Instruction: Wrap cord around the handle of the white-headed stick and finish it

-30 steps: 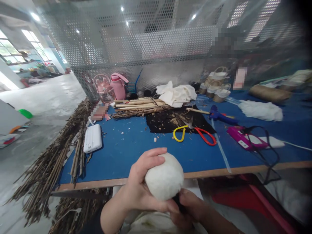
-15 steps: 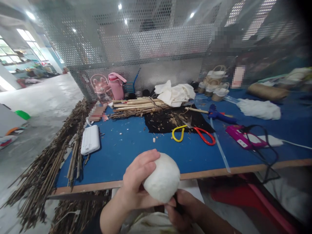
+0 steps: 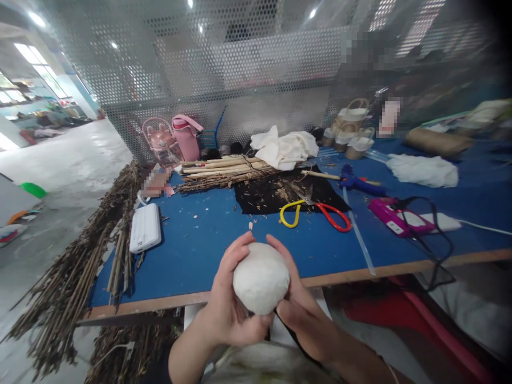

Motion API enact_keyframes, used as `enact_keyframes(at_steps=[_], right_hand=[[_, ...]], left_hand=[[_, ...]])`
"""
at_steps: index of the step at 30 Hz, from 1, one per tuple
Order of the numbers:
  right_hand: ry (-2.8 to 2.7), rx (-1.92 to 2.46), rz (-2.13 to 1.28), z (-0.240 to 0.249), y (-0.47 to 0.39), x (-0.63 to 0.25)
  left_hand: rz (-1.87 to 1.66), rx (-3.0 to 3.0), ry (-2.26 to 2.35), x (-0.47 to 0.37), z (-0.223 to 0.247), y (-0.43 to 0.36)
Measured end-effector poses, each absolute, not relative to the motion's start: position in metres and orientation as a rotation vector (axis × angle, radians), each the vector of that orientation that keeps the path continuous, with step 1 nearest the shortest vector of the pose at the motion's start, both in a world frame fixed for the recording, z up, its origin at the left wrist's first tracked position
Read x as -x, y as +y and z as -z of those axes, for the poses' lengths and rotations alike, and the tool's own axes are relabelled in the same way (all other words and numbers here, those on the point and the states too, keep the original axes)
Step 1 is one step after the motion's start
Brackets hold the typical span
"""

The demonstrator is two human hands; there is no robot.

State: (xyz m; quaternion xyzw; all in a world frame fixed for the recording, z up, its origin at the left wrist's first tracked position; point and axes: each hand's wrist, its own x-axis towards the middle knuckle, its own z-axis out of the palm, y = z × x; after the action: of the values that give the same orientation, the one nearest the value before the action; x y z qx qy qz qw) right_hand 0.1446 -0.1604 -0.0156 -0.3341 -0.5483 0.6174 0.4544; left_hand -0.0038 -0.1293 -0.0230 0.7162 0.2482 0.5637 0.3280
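A rounded white ball [image 3: 261, 278] with slightly uneven facets is held up just in front of the table's near edge. My left hand [image 3: 228, 298] cups its left side, fingertips at the top left and thumb beneath. Around the right side curls my right hand [image 3: 302, 298], its fingers reaching the ball's upper edge and its thumb low on the right. A dark strip [image 3: 294, 333] shows under my right thumb; whether that hand grips it I cannot tell. Beyond the ball lie scissors [image 3: 314, 205] with one yellow and one red handle, blades on a black cloth [image 3: 256, 197] strewn with chips.
On the blue table [image 3: 200, 261] are a white power bank [image 3: 145, 228], a blue glue gun [image 3: 360, 183] and a purple device [image 3: 396, 217] with a black cord. Sticks [image 3: 224, 173] and white cloth [image 3: 284, 146] lie behind. Dried stalks [image 3: 92, 240] overhang the left edge.
My right hand has come up from under the ball to wrap its right side. The ball has turned and sits slightly more to the left. The view has shifted slightly.
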Motion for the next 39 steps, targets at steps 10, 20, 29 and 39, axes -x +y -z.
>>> enact_keyframes(at_steps=[10,20,29,39], right_hand=[[-1.248,0.771,-1.537,0.013,-0.162,-0.138],[-1.375,0.864,-1.385,-0.002,-0.174,-0.135],[-1.14,1.036,-1.497,0.019,-0.14,-0.132],[-1.532,1.144,-1.43,0.034,-0.144,-0.134]], left_hand=[[-1.512,-1.647,0.604,-0.005,0.028,-0.141],[-1.624,-1.661,0.851,-0.002,0.019,-0.149],[-1.307,-1.118,0.882,-0.01,0.014,-0.128],[-1.578,-0.93,0.934,0.024,0.005,-0.091]])
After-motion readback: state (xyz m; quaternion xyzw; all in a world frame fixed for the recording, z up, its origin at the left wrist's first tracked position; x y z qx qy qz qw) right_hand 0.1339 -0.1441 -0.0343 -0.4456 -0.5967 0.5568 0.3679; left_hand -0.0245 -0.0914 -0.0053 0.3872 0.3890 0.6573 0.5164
